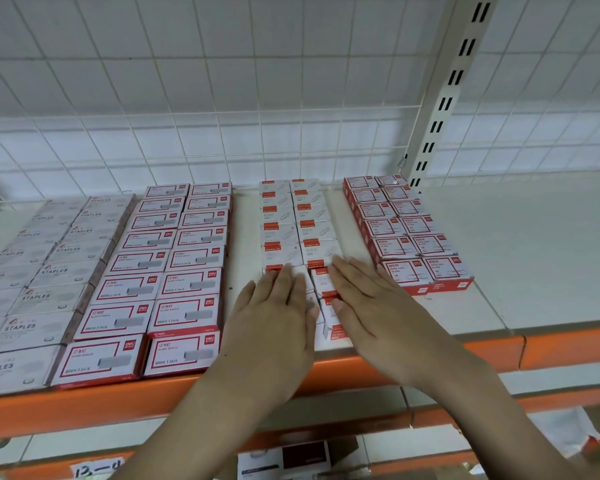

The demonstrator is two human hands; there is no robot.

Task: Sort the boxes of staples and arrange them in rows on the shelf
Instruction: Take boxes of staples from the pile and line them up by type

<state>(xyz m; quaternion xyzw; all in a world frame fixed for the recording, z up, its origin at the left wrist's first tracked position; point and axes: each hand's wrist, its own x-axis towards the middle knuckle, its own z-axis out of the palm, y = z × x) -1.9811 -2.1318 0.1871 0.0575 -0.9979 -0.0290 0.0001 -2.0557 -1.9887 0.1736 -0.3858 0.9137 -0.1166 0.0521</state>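
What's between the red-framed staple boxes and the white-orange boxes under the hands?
Bare shelf, a narrow strip between the red-framed staple boxes and the white-orange boxes, seen in the head view.

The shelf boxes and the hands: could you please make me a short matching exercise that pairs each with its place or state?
Things:
1. grey boxes marked STAPLES
2. red-bordered boxes
3. left hand
4. upright post

Places or states:
A. flat on the front white boxes
B. far left of the shelf
C. right of the white boxes
D. behind the shelf, slotted

Pairs: 1-B, 2-C, 3-A, 4-D
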